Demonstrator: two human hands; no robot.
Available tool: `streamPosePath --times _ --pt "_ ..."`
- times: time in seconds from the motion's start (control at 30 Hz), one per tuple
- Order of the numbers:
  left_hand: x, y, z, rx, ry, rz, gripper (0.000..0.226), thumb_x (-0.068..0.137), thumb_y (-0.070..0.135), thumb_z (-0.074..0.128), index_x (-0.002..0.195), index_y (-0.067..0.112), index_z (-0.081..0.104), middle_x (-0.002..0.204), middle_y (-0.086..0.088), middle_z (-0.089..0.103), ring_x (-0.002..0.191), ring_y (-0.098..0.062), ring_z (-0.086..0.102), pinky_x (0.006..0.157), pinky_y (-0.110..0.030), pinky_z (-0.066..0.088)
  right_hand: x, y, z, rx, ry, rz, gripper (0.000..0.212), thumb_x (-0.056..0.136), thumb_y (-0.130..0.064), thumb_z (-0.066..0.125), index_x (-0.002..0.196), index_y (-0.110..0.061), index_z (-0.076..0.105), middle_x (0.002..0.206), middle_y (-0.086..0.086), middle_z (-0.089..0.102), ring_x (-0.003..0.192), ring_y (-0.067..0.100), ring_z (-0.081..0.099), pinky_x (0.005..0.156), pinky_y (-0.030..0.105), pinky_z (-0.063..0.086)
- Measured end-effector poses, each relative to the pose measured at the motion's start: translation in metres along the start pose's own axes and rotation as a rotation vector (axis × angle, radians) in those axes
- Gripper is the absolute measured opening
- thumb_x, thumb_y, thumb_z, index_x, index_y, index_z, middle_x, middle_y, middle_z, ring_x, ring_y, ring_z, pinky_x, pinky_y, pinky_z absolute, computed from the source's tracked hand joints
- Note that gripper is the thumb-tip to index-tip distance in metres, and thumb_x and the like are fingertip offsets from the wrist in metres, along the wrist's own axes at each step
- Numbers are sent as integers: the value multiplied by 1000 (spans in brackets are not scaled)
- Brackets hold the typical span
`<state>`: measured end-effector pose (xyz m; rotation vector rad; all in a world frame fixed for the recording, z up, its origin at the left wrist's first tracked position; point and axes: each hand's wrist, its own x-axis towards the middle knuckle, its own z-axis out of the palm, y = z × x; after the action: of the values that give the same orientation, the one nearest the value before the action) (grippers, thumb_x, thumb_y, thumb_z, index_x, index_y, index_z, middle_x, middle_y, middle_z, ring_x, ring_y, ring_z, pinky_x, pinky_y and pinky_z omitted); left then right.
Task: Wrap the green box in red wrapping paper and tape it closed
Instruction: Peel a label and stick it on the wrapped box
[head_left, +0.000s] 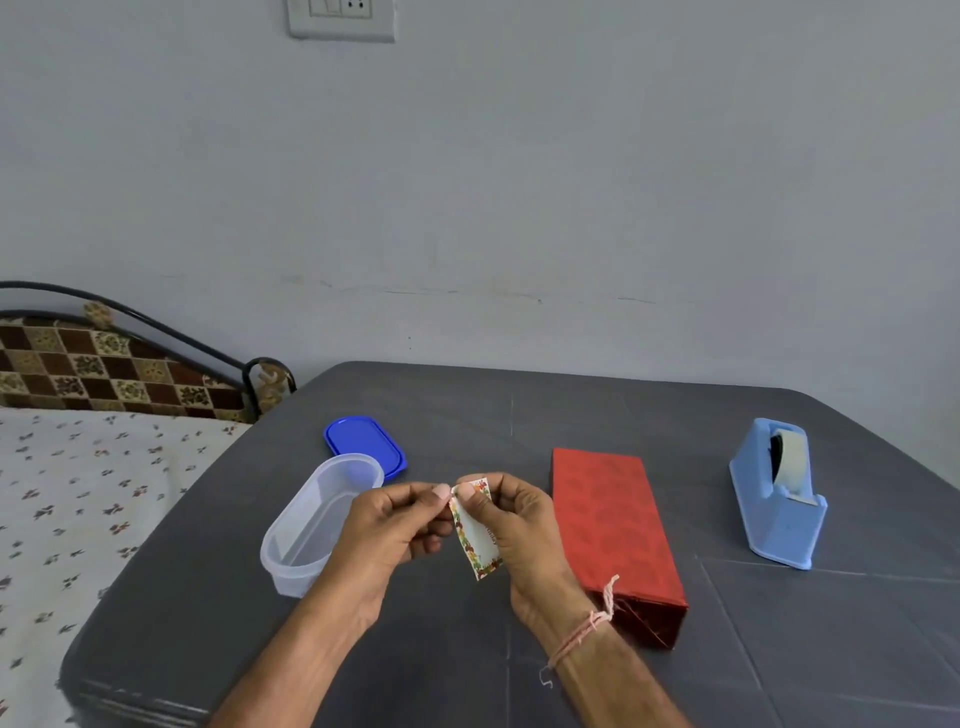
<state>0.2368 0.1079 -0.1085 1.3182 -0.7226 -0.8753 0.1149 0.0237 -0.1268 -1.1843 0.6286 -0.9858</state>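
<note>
1. just right of the hands, the wrapped box (615, 540) is seen lying flat on the grey table (779, 649); it is fully covered in red paper, no green is visible, and the near end flaps look folded in.
2. its long axis runs away from the person, slightly tilted, near end toward the right wrist.
3. a small floral-bordered tag (475, 530) is pinched at its top edge between both hands, held above the table and apart from the box.
4. left hand (387, 525): thumb and forefinger closed on the tag's upper corner. right hand (511, 514): thumb and fingers closed on the same top edge, tag hanging down against the palm.
5. the right hand is judged the nearer to the box, almost beside its left long edge; a short move rightward would bring the tag over the red top face.
6. whether a backing is being peeled from the tag cannot be told.
7. the tape dispenser (776, 493) stands well to the right, beyond the box, on the right hand's side.
8. a clear plastic container (317, 519) and its blue lid (365, 447) sit left of the hands, out of the path.
9. nothing is seen between tag and box; wrapping is judged essentially done.
</note>
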Motion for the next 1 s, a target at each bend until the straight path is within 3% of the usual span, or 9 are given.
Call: streamPosePath --times 0.4,0.63,0.83,1.0 --pt "4 -7 -11 -68 -80 -72 27 87 29 74 98 6 82 94 -21 77 79 -18 72 68 -26 60 -3 0 -8 -81 -70 5 11 90 -9 74 97 0 75 86 14 76 73 15 68 66 24 55" --pt "6 -13 -11 -18 -72 -90 33 74 30 80 97 6 81 84 -14 77 74 -14 71 66 -25 59 -6 2 -8 -85 -71 24 11 90 -9 75 96 0 75 84 16 75 72 17 69 66 24 55" --pt "5 -21 -14 98 -33 -39 10 89 16 76 95 9 81 87 -15 78 76 -15 70 70 -27 60 -6 6 -8 -77 -75 50 15 90 -12 75 98 1 75 83 14 76 71 14 69 65 22 55" --pt "3 -18 -16 218 -56 26 8 91 11 75 96 10 81 84 -12 79 74 -14 71 68 -24 59 -6 7 -11 -113 -68 58 15 89 -12 75 97 1 76 84 13 77 71 12 69 64 21 54"
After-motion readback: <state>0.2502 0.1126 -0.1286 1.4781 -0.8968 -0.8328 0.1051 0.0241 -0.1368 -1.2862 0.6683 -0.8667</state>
